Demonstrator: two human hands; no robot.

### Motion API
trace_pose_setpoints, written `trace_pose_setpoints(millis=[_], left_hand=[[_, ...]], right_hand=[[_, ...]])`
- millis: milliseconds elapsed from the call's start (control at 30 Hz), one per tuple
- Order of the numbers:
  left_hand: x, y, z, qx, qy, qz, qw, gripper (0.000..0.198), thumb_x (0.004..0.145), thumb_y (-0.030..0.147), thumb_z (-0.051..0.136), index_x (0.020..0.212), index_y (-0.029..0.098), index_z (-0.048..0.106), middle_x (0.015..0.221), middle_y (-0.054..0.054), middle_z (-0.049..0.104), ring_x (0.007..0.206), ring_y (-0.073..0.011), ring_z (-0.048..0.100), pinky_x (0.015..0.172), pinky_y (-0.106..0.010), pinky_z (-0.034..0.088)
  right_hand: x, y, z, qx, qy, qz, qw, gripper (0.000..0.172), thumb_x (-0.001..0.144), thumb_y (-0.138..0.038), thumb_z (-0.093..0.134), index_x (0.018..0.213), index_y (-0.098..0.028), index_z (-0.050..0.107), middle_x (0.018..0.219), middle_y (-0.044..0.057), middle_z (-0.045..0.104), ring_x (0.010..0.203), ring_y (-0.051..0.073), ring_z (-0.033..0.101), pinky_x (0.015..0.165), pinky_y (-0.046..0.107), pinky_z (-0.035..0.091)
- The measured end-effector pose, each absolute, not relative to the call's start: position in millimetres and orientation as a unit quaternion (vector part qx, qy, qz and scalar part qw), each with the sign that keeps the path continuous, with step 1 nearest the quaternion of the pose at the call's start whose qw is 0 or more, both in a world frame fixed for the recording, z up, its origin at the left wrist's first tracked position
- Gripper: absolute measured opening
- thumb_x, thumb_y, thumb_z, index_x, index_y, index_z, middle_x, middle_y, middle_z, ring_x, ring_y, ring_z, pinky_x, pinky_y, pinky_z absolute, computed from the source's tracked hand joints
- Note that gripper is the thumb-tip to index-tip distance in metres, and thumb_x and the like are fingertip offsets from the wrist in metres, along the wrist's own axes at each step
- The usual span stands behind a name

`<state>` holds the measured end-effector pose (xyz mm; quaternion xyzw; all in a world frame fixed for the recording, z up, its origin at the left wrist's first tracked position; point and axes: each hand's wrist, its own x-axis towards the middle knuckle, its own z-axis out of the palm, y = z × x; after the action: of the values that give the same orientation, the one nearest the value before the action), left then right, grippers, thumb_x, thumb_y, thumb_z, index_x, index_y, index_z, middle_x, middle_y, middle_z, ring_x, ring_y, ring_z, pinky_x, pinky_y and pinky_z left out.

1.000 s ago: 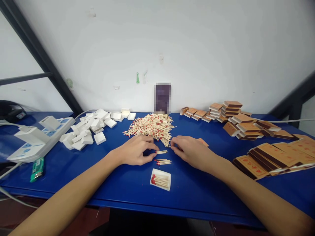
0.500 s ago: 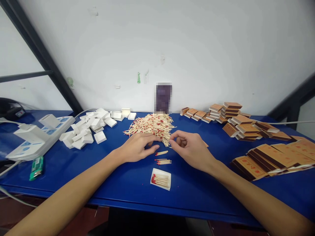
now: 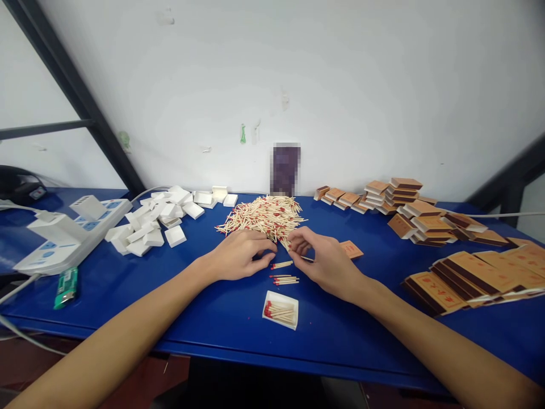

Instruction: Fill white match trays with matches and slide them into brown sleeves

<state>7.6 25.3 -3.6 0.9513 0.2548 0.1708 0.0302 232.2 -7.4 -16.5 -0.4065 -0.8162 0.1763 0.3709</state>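
A heap of red-tipped matches [image 3: 264, 215] lies on the blue table [image 3: 213, 312]. My left hand [image 3: 244, 254] rests at the heap's near left edge, thumb and fingers apart, with nothing seen in it. At the near right edge is my right hand [image 3: 319, 255], its fingers curled and a matchstick showing by the thumb; whether the fingers grip it is unclear. Between and below the hands lie a few matches [image 3: 281, 265] and a small row of them [image 3: 285, 280]. Nearest me, a white tray [image 3: 294, 311] holds several matches, heads to the left.
White trays [image 3: 175, 236] are piled at the left, beside a power strip [image 3: 55, 255] and a green packet [image 3: 66, 288]. Matchbox sleeves [image 3: 426, 224] are stacked at the right, with flattened ones [image 3: 438, 292] nearer. One sleeve [image 3: 351, 250] lies behind my right hand. A blurred dark object [image 3: 285, 170] stands behind the heap.
My right hand has shifted slightly and its thumb has moved down, away from the index finger. My left fingers have drawn in a little. The view has shifted slightly.
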Motion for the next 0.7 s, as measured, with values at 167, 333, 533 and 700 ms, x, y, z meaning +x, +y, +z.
trace_pose_setpoints(millis=[167,333,533,700], left_hand=[[7,25,-3,0.953,0.262,0.147,0.032,0.021,0.096,0.026,0.048,0.1,0.018,0.067,0.085,-0.004,0.065,0.077,-0.0162,0.06,0.071,-0.028,0.044],[8,24,-1,0.953,0.272,0.128,0.047,0.024,0.097,0.028,0.047,0.101,0.017,0.068,0.085,-0.004,0.064,0.076,-0.0152,0.059,0.071,-0.026,0.043],[9,22,0,0.953,0.274,0.111,0.062,0.026,0.096,0.029,0.048,0.111,0.02,0.068,0.09,-0.004,0.062,0.081,-0.0162,0.06,0.073,-0.026,0.044],[8,21,0,0.961,0.254,0.091,0.065,0.03,0.095,0.03,0.049,0.118,0.023,0.067,0.087,-0.004,0.06,0.078,-0.016,0.058,0.07,-0.027,0.044]], right_hand=[[232,-8,-19,-0.353,-0.874,0.121,0.312,0.015,0.086,-0.013,0.054,0.096,-0.02,0.063,0.09,0.004,0.069,0.085,0.017,0.063,0.077,0.029,0.049],[241,-10,-6,-0.429,-0.858,0.06,0.275,0.009,0.084,-0.014,0.055,0.089,-0.019,0.06,0.089,0.004,0.067,0.084,0.018,0.06,0.073,0.029,0.044],[254,-10,-1,-0.524,-0.845,-0.002,0.104,0.008,0.085,-0.022,0.055,0.078,-0.021,0.058,0.082,0.002,0.063,0.07,0.017,0.056,0.063,0.029,0.035],[253,-9,-1,-0.494,-0.862,0.001,0.111,0.013,0.088,-0.018,0.052,0.075,-0.02,0.057,0.083,0.004,0.063,0.071,0.017,0.056,0.065,0.029,0.036]])
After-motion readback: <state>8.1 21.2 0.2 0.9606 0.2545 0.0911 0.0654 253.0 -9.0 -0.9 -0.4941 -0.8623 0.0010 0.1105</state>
